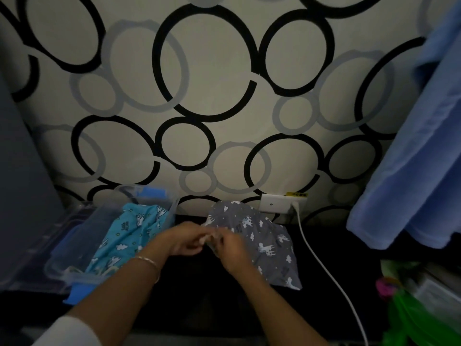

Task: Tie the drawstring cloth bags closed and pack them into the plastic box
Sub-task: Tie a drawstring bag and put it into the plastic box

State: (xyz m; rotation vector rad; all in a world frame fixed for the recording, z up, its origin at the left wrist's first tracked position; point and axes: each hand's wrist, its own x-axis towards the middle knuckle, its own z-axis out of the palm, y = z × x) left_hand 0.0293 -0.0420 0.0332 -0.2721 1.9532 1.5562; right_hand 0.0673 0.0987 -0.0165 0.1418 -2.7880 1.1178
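Pinching grey bag (pixel 270 242), left hand (pixel 185 239), right hand (pixel 230 250) together

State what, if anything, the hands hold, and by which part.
Left hand and right hand both pinch the grey printed cloth bag at its left end; finer detail is blurred.

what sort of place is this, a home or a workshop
Probably a room in a home: circle-patterned wallpaper, a wall socket with a white cable plugged in, and blue cloth hanging on the right.
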